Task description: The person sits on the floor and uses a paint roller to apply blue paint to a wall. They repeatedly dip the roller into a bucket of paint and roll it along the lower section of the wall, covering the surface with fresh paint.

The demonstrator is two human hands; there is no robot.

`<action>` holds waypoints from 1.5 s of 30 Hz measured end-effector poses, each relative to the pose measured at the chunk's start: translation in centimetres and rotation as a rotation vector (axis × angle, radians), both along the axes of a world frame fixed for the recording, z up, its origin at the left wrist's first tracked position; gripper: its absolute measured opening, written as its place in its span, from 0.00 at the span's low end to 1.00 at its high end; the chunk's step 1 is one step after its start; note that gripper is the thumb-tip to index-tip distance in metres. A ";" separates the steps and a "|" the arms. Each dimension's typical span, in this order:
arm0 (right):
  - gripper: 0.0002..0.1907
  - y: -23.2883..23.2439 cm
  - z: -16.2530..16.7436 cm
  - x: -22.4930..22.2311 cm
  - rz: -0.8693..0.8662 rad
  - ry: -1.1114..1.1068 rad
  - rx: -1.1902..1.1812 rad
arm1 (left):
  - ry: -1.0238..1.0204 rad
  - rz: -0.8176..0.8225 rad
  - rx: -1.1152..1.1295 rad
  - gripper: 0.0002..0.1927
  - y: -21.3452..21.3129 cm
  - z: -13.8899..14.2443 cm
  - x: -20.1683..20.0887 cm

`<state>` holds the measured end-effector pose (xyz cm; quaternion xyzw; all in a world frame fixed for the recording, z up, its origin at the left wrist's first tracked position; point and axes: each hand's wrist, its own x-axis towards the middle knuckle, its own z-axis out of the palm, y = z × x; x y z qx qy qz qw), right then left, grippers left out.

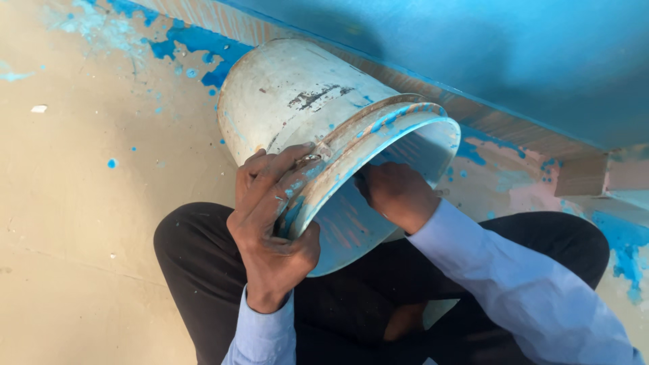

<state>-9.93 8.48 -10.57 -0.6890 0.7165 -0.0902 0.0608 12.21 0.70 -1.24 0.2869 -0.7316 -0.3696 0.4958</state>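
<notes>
A white plastic bucket [291, 94] smeared with blue paint lies tipped on its side, its mouth turned toward me over my crossed legs. My left hand [270, 216] grips the bucket's rim at the near left, fingers over the outside and thumb inside. Reaching into the mouth, my right hand [395, 192] is closed against the blue-coated inner wall; what it holds, if anything, is hidden. Both arms wear light blue sleeves.
I sit on a tan floor [88, 223] flecked with blue paint. A blue-painted wall [514, 54] runs along the top right, with a bare strip at its base. A pale block [588, 176] stands at the right by the wall.
</notes>
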 end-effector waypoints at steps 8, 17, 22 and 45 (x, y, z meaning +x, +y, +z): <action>0.28 0.8 2.7 1.7 -0.226 0.002 0.175 | 0.033 0.012 0.007 0.30 -0.2 -0.1 0.0; 0.27 0.8 1.0 2.2 -0.298 0.070 0.263 | -0.002 0.010 -0.021 0.31 0.3 0.0 -0.4; 0.25 1.6 1.4 2.3 -0.256 0.056 0.259 | -0.003 0.002 -0.041 0.31 0.5 0.3 -0.7; 0.10 -1.1 0.8 0.9 -0.205 -0.008 0.266 | -0.056 -0.009 -0.032 0.30 0.5 0.4 -0.6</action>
